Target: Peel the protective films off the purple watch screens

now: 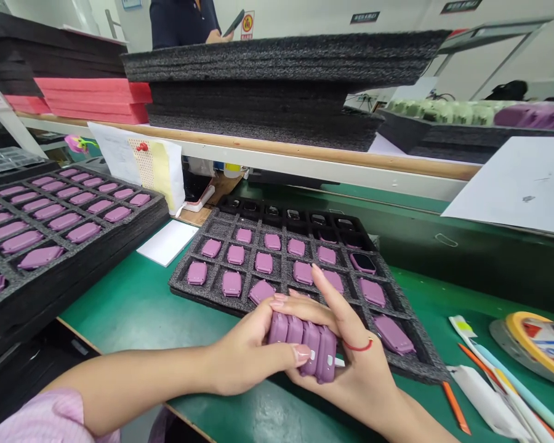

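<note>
Both my hands are closed around a short stack of several purple watch cases (303, 344), standing on edge side by side. My left hand (240, 360) grips them from the left, its thumb lying across the front edges. My right hand (360, 375), with a red string at the base of one finger, cups the stack from below and the right; its index finger points up. Just beyond the hands lies a black foam tray (425, 357) with purple watch cases in its compartments. One watch (362, 263) on its right side shows a dark screen.
Another foam tray (133, 237) of purple cases stands at left, near a white pad (167, 242). Brushes, an orange stick (455, 409) and a tape roll (542, 344) lie at right. A shelf (305, 159) bears foam stacks (268, 104); a person (180, 24) holding a phone stands behind.
</note>
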Demonstrator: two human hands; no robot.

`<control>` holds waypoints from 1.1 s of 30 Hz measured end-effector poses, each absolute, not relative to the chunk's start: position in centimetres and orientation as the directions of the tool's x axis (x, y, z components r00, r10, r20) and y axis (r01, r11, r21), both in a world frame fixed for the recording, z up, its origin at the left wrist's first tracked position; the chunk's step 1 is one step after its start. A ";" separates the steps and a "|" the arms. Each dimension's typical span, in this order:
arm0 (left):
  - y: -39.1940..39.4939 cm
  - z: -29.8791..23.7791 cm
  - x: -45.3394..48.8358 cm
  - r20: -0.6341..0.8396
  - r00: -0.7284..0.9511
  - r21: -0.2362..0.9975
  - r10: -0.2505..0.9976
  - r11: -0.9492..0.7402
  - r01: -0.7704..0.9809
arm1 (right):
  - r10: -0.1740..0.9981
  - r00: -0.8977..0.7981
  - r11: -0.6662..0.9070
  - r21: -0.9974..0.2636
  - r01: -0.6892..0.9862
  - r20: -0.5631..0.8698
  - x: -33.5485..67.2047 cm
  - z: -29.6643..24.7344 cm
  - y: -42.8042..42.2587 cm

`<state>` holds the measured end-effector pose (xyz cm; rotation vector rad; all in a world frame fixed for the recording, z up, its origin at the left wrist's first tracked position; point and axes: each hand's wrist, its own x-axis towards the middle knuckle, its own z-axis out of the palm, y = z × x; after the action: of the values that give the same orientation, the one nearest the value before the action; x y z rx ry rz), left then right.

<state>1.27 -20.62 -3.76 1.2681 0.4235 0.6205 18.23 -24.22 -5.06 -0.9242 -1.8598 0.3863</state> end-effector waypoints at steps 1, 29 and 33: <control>-20.6 -3.8 1.3 0.046 0.769 0.964 0.638 0.174 -0.203 | 0.735 -0.230 0.664 -0.611 0.431 0.638 18.2 -5.1 -24.2; -19.9 -4.7 1.2 0.367 0.666 0.930 0.649 -0.270 -0.250 | 0.912 0.131 0.370 -0.918 0.143 0.388 19.2 -4.8 -23.9; -19.8 -5.1 1.1 0.467 0.686 0.881 0.557 -0.359 -0.308 | 0.985 0.062 0.163 -0.987 -0.012 0.162 18.8 -4.9 -23.7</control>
<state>1.05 -19.77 -5.14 1.7163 0.2020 0.9112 18.77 -23.68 -4.87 -1.1042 -1.2250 1.0528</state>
